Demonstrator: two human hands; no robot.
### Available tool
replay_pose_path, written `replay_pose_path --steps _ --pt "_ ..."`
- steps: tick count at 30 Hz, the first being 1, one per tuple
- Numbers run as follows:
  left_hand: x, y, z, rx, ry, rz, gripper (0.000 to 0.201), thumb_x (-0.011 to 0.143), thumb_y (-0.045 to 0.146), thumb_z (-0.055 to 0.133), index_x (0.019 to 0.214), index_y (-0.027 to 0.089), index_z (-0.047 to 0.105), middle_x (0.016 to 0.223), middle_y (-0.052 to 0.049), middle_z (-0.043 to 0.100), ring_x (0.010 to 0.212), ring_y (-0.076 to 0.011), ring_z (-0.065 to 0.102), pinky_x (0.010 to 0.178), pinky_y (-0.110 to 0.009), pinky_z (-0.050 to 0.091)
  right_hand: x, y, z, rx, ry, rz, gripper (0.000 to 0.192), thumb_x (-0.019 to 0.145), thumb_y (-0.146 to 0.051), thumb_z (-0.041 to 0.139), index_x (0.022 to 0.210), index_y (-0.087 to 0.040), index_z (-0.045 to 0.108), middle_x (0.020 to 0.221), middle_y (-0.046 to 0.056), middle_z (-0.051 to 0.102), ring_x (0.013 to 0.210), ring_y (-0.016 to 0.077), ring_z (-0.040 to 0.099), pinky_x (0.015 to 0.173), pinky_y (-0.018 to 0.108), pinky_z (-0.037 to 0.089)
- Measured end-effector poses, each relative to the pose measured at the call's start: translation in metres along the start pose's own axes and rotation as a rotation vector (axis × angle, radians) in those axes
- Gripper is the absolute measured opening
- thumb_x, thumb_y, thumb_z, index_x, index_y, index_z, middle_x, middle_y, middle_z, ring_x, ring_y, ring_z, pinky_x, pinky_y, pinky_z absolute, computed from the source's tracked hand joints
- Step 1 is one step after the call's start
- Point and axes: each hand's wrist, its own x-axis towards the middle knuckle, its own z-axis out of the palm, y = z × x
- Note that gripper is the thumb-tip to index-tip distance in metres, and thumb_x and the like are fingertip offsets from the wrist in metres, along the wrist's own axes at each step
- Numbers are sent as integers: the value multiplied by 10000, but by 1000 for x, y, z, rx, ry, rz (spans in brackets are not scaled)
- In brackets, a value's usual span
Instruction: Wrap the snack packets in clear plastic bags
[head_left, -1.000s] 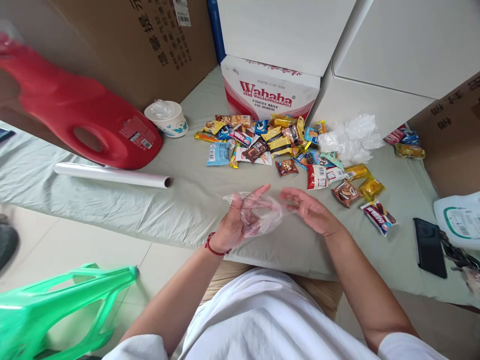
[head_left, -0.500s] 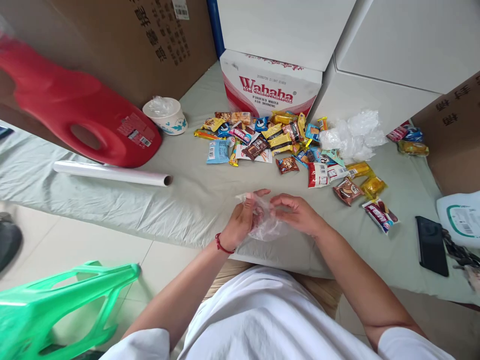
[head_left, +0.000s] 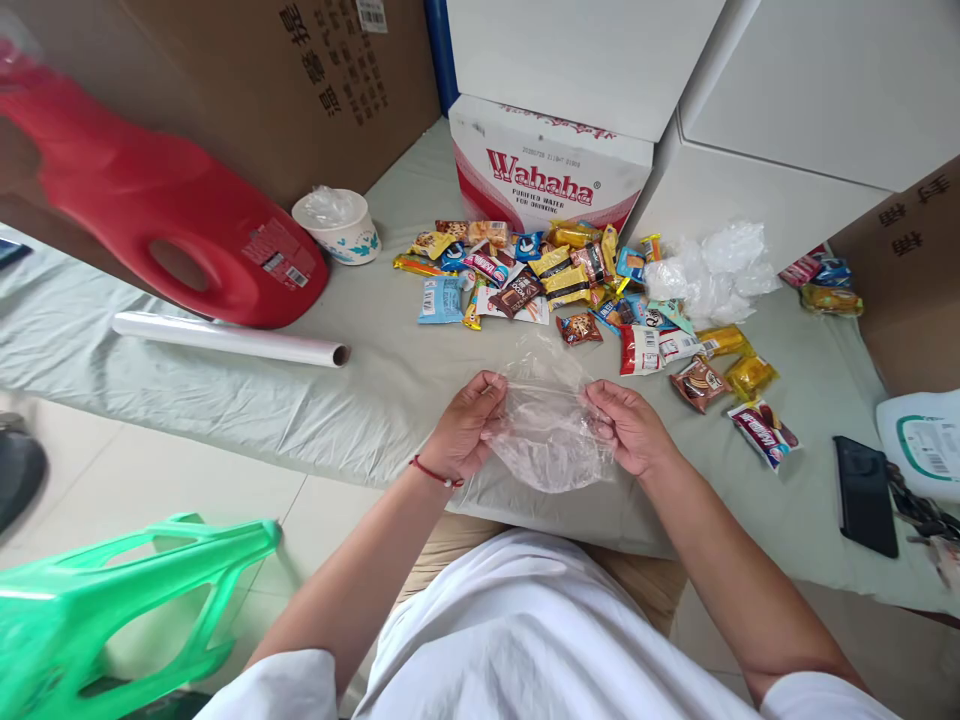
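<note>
Looking down from the head camera, a thin clear plastic bag (head_left: pixel 547 430) is seen stretched between two bare hands above the near edge of a pale green sheet (head_left: pixel 390 400). The left hand (head_left: pixel 463 432) is closed on the bag's left edge, thumb pressed to fingers, with a red string bracelet (head_left: pixel 435 473) worn at the wrist. The right hand (head_left: pixel 630 428) is likewise pinched shut on the bag's right edge. The bag hangs crumpled and sagging between them, its mouth turned upward.

Beyond the hands, a scatter of wrapped snacks (head_left: pixel 555 285) is spread over the sheet, and a heap of crumpled clear plastic bags (head_left: pixel 709 272) lies just beside it on the right. A Wahaha water carton (head_left: pixel 547 178) stands behind the snacks. To the left, a roll of cling film (head_left: pixel 229 340) lies near a large red jug (head_left: pixel 172 235), and a paper cup (head_left: pixel 337 225) lined with plastic is set just beside the jug. A black phone (head_left: pixel 864 495) lies at the far right of the sheet. A green plastic stool (head_left: pixel 112 610) is seen at the lower left, on the tiled floor.
</note>
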Motion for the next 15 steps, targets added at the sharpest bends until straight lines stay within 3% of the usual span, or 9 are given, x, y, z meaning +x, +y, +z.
replay_pose_path --steps 2,5,10,12,15 --pt "3 7 -4 172 -74 -53 434 670 506 900 757 205 599 552 107 332 413 -23 179 410 -182 204 -2 -3 -7 -58 3 -44 473 635 -585 897 762 -205 645 621 -51 504 432 45 293 354 204 193" --pt "6 23 -15 449 -205 -104 396 644 505 905 746 188 692 552 69 397 437 -51 273 420 -204 225 -4 -14 -26 -256 -16 -116 432 708 -599 853 763 -210 674 618 -52 499 424 49 305 360 219 218" --pt "11 45 -38 720 -351 -183 295 504 194 954 718 192 750 554 35 524 504 -113 432 471 -222 291 -7 -27 -51 -396 17 -197 406 775 -620 792 831 -223 729 567 -61 444 419 76 347 367 234 232" --pt "13 51 -50 755 -241 -150 304 485 115 934 713 185 745 596 20 584 516 -119 470 488 -224 332 -6 -24 -57 -385 54 -203 407 778 -622 786 833 -223 725 532 -68 414 409 85 342 365 240 224" --pt "15 53 -66 812 165 122 305 563 120 906 811 185 741 717 9 643 583 -117 498 546 -218 386 1 -8 -65 -358 148 -201 399 767 -611 793 819 -224 713 516 -71 414 397 89 329 366 246 213"
